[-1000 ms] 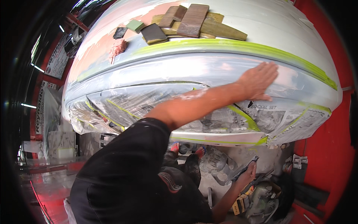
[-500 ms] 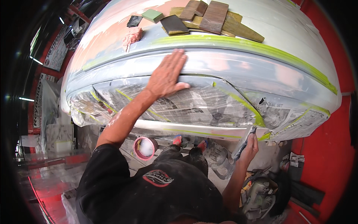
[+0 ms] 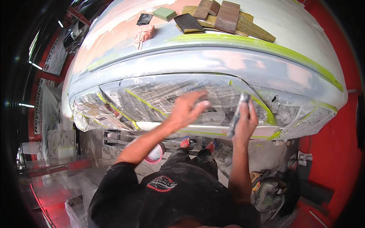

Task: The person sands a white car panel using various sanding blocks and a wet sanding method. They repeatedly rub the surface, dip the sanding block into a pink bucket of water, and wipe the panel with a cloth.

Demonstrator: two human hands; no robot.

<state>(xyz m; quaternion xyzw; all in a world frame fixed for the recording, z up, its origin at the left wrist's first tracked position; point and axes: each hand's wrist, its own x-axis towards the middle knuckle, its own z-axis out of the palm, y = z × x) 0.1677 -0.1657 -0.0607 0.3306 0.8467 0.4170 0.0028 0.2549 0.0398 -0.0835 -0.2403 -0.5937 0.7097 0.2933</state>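
Observation:
My left hand (image 3: pixel 190 108) hovers in front of the newspaper masking (image 3: pixel 152 104), holding nothing, its fingers apart and a little blurred. To its right, my right hand (image 3: pixel 245 121) is closed around a flat, dusty grey sanding block (image 3: pixel 238 116), held on end and slightly tilted. The block is apart from the car, and my fingers partly hide it. Beyond both hands lies a curved car body panel (image 3: pixel 182 62), grey and white in patches. Yellow-green masking tape (image 3: pixel 262 108) edges the newspaper below it.
On the panel's top rest several wooden blocks (image 3: pixel 227 17), a green block (image 3: pixel 164 14), black sandpaper (image 3: pixel 189 23) and a crumpled pink cloth (image 3: pixel 144 34). A pink-rimmed bucket (image 3: pixel 161 154) stands by my feet. A bag (image 3: pixel 270 193) lies at lower right, near a red wall (image 3: pixel 330 144).
My left hand has come off the panel, moving down and toward the right. My right hand has risen with the sanding block and moved left, closer to the other hand.

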